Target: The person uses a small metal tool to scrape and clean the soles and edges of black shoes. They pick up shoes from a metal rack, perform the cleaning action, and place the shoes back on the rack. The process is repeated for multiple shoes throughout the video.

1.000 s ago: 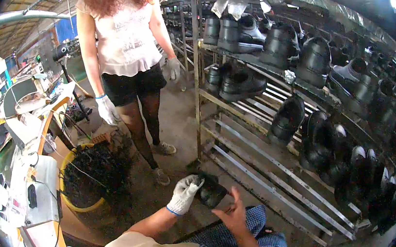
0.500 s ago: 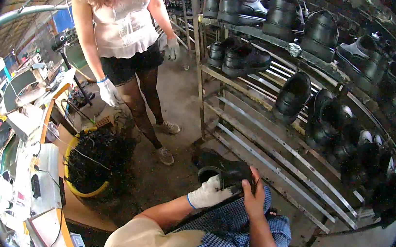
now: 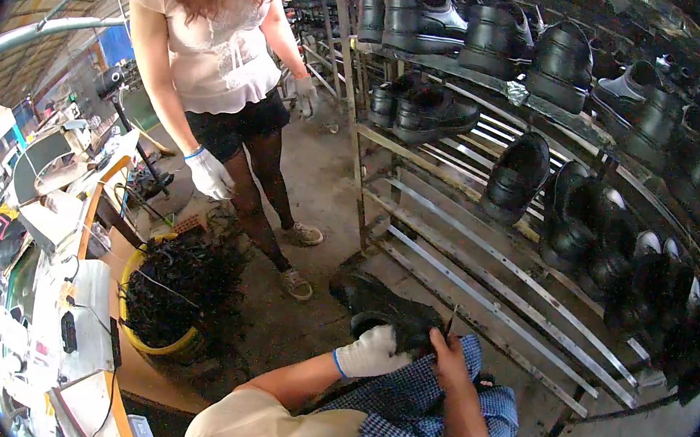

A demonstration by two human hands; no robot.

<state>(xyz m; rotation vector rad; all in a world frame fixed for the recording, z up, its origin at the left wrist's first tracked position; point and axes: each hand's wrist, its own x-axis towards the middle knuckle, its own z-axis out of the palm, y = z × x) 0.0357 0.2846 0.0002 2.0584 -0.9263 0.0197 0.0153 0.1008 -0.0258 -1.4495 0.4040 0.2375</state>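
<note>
My left hand (image 3: 373,355), in a white glove with a blue cuff edge, is closed on a black shoe (image 3: 413,318) above my lap. The shoe lies tilted, and its far left end merges with dark shapes, so its outline there is unclear. At the shoe's right end is my bare right hand (image 3: 449,356), its fingers closed around a thin, pointed tool (image 3: 452,318) that sticks upward. Whether the tool touches the shoe I cannot tell. A blue checked apron (image 3: 365,393) covers my lap beneath the hands.
A metal rack (image 3: 482,272) with black shoes (image 3: 517,175) on its upper shelves stands ahead and right. To the left, a yellow tub (image 3: 127,314) holds black scraps beside a cluttered workbench (image 3: 79,395). A gloved person (image 3: 211,73) stands beyond the tub.
My right hand has turned and drawn its fingers back from the shoe's edge; the thin tool now shows upright. The shoe has tilted, and the left hand has shifted slightly.
</note>
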